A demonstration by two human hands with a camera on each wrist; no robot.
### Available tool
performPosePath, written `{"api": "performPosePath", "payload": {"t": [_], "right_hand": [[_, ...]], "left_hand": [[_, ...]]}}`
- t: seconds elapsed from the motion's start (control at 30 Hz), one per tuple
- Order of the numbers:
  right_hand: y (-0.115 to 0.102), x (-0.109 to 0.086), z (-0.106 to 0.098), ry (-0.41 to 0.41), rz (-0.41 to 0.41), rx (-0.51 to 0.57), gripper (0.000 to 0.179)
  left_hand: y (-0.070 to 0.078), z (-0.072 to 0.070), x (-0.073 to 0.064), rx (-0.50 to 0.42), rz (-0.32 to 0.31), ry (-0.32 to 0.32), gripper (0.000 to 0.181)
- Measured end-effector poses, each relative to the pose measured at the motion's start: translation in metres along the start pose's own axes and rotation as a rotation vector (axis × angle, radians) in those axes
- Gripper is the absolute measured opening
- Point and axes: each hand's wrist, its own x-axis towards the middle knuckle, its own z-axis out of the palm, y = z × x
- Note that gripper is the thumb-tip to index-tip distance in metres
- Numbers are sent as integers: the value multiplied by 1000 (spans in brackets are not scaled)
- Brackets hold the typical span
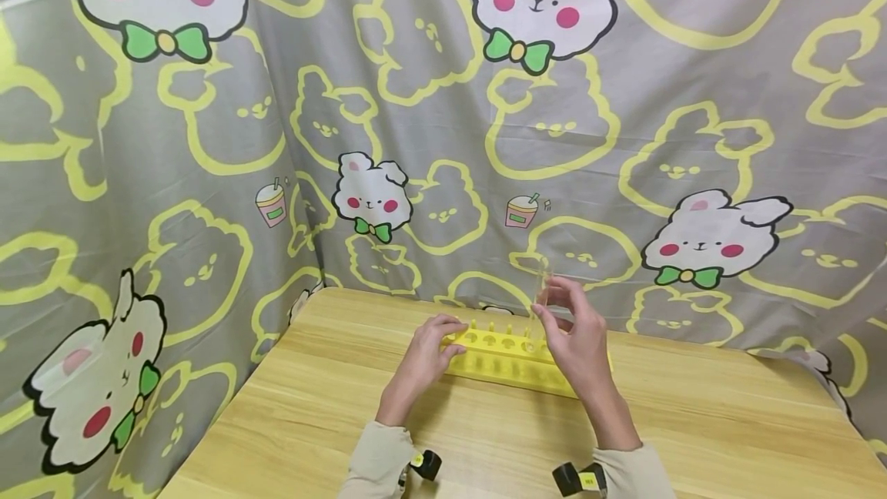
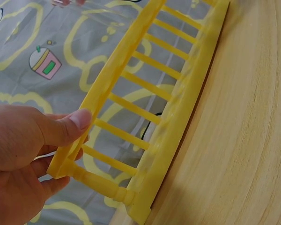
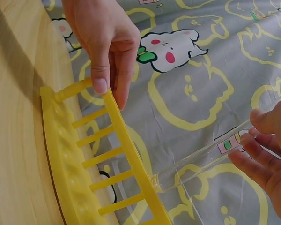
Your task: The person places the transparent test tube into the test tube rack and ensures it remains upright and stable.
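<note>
A yellow test tube rack [image 1: 509,380] stands on the table, with a row of holes along its top and upright pegs behind them. At its left end my left hand [image 1: 431,353] grips the top bar, thumb on the near side [image 2: 18,150]. My right hand [image 1: 578,333] pinches a clear glass test tube [image 3: 192,164] near its upper part. The tube is upright over the rack, its rounded bottom right at a hole in the top bar. In the right wrist view the right fingers [image 3: 267,150] close around the tube from the side.
The rack rests on a light wood-grain table [image 1: 312,422]. Behind and to the left hangs a grey curtain [image 1: 443,129] printed with rabbits and yellow outlines, close to the table's back edge. Both wrists carry small black devices [image 1: 568,478].
</note>
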Motion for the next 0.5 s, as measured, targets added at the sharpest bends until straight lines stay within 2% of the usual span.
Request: {"api": "performPosePath", "payload": {"t": [0.5], "right_hand": [[2,0,0,6,4,7,45]], "left_hand": [[2,0,-1,-3,-8,-4,36]]}}
